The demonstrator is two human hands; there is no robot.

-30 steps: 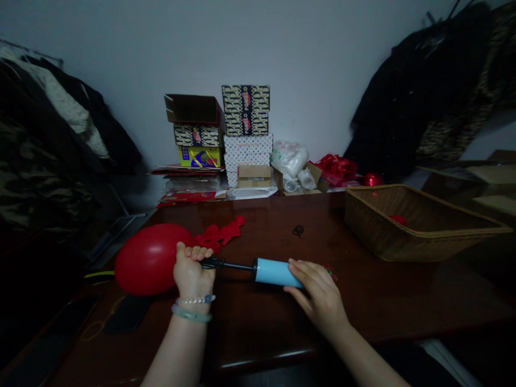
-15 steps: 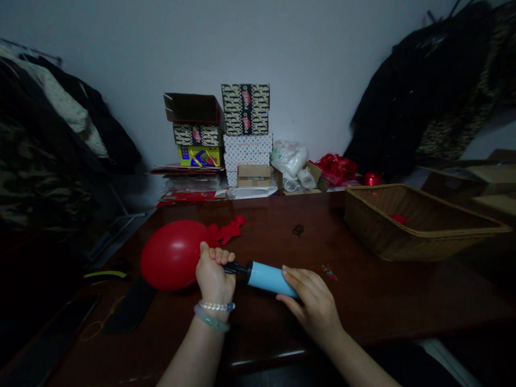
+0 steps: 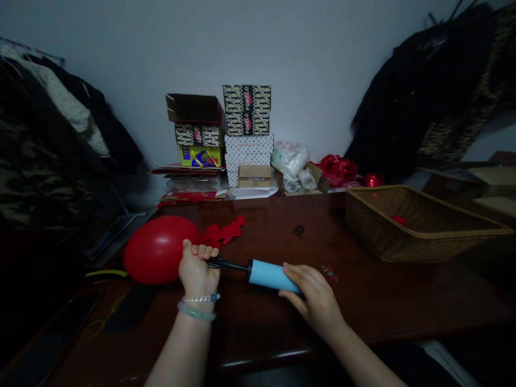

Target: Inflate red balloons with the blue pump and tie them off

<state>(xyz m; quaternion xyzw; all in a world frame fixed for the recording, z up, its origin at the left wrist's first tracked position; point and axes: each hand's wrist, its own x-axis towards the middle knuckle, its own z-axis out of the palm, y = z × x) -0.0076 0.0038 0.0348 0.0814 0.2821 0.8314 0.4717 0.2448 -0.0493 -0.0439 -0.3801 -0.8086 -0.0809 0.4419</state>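
Observation:
My left hand (image 3: 199,269) is closed around the black handle end of a balloon pump, with a red inflated balloon (image 3: 157,250) right against its far side. The balloon's neck is hidden by the fingers. A black rod shows between that hand and the pump's light blue barrel (image 3: 269,275). Around the barrel's right end wraps my right hand (image 3: 316,298). Behind the left hand lie several flat red balloons (image 3: 223,232). Some small coloured bands (image 3: 329,273) rest on the table to the right of the barrel.
A wicker basket (image 3: 379,242) with something red inside stands at the right of the brown table (image 3: 278,333). Dark cords (image 3: 298,231) lie mid-table. Stacked boxes (image 3: 248,153) and plastic bags (image 3: 291,157) line the wall. A dark flat object (image 3: 131,309) lies at left.
My left hand has moved left with the balloon and pump handle, baring more of the black rod. My right hand and the blue barrel have hardly moved.

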